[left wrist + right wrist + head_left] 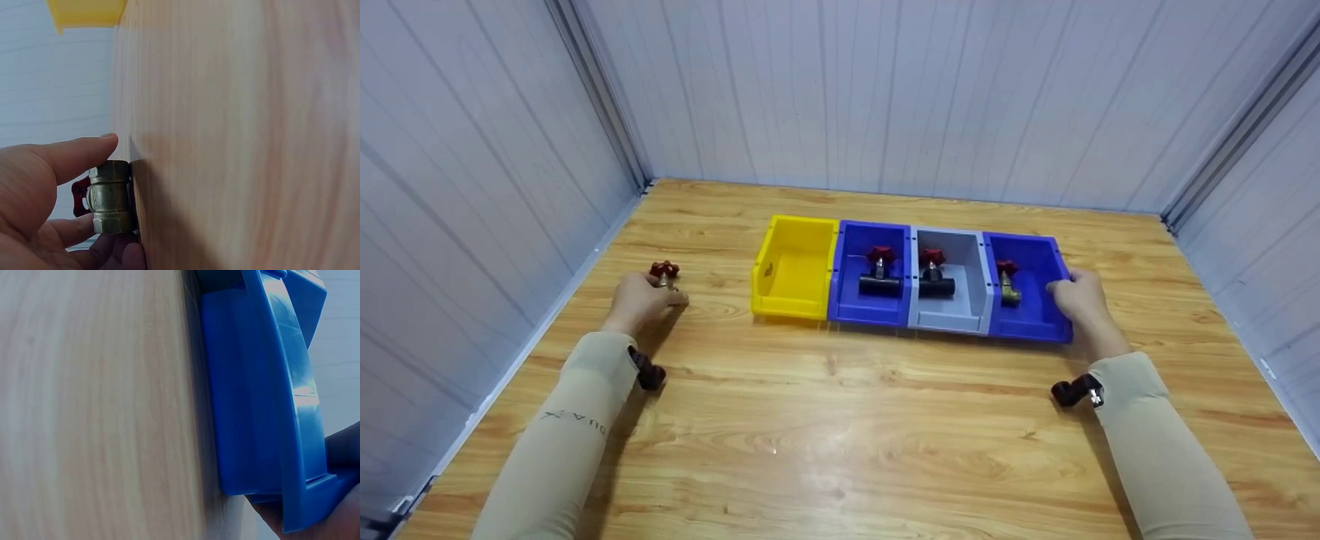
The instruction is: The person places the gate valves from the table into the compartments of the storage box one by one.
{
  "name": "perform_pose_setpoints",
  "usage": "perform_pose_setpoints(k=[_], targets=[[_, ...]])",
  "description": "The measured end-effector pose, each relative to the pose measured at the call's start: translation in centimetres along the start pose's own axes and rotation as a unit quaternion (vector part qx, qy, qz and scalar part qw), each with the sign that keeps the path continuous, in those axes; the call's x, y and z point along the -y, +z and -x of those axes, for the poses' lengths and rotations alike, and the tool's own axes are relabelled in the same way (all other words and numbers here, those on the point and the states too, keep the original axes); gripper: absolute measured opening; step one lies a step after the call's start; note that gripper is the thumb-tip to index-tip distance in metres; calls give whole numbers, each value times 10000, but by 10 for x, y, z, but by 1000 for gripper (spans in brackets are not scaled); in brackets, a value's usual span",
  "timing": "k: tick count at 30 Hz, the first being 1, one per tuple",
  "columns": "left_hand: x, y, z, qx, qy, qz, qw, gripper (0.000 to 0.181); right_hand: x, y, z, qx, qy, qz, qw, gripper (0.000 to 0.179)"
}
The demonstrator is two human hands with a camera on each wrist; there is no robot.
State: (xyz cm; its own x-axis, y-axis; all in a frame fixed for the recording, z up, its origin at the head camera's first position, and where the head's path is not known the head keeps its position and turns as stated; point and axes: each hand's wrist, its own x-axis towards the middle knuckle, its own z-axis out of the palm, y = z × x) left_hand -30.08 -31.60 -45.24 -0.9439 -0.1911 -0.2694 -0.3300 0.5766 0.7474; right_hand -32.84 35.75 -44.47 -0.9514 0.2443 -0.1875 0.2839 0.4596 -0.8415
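My left hand [639, 301] is at the left of the table, with thumb and fingers around a brass valve [111, 197] that has a red handwheel [664, 268]. The valve is at the tabletop; whether it touches the wood is hard to tell. On the other side, my right hand [1081, 306] grips the outer wall of the right-end blue bin [1039, 300], thumb over the rim and the other fingers mostly hidden outside. Inside that bin lies a brass valve [1009, 291] with a red handwheel.
Joined in a row with it are a grey bin [949, 321] and another blue bin [866, 313], each holding a black-bodied valve with a red handwheel, and a yellow bin [791, 306] at the left end. Pale panel walls [855, 97] enclose the wooden table [825, 435].
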Motion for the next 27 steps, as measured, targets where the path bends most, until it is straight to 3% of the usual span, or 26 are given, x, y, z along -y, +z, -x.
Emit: perform_pose_setpoints(k=[4, 11, 20, 27], targets=[[-1, -1, 0, -37, -74, -215, 9997, 82, 0, 1, -1, 9, -1, -12, 10000, 35], [-4, -2, 3, -163, -142, -540, 9983, 83, -2, 0, -2, 63, -108, -80, 9999, 43], [-6, 1, -1, -302, -132, -425, 9986, 59, -2, 1, -1, 40, -72, 133, 9999, 31], [-9, 1, 1, -210, -48, -159, 9996, 64, 0, 1, -2, -15, -34, 85, 10000, 32]])
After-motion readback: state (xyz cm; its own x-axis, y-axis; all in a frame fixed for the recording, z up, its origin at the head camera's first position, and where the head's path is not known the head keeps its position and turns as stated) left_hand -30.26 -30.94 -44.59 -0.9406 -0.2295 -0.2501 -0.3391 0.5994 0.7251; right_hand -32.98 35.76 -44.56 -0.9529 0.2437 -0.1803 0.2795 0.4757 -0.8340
